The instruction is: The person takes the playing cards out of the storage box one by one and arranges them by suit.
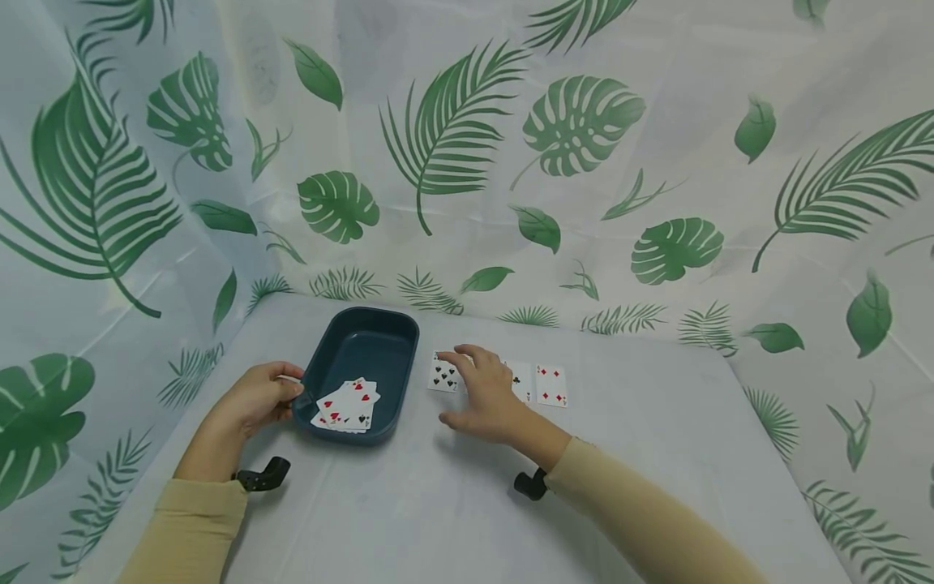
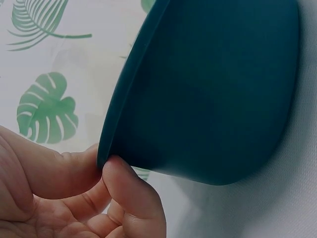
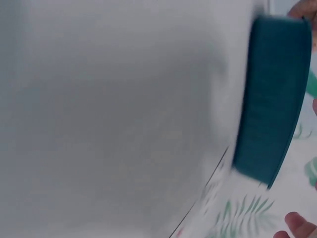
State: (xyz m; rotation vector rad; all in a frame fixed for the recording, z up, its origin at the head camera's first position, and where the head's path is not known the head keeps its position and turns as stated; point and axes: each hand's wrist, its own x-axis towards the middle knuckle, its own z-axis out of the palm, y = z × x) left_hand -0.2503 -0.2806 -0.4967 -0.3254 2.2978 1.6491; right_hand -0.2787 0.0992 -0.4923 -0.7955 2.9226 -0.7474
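My left hand (image 1: 259,399) pinches the near-left rim of a dark teal tray (image 1: 404,381) between thumb and finger; the left wrist view shows this grip close up on the tray wall (image 2: 213,94). Inside, at its near end, lies a loose pile of playing cards (image 1: 346,408), face up with red hearts and black pips. Right of the tray, my right hand (image 1: 487,397) hovers with fingers spread, nothing between them. It partly covers a row of face-up cards: a black-pip card (image 1: 443,375), a club card (image 1: 521,383) and a four of diamonds (image 1: 551,386).
A white cloth (image 1: 409,511) covers the table. Behind and on both sides hang white sheets with green leaf prints (image 1: 584,126). A black wrist mount (image 1: 264,475) sits on the left wrist, another (image 1: 530,484) on the right.
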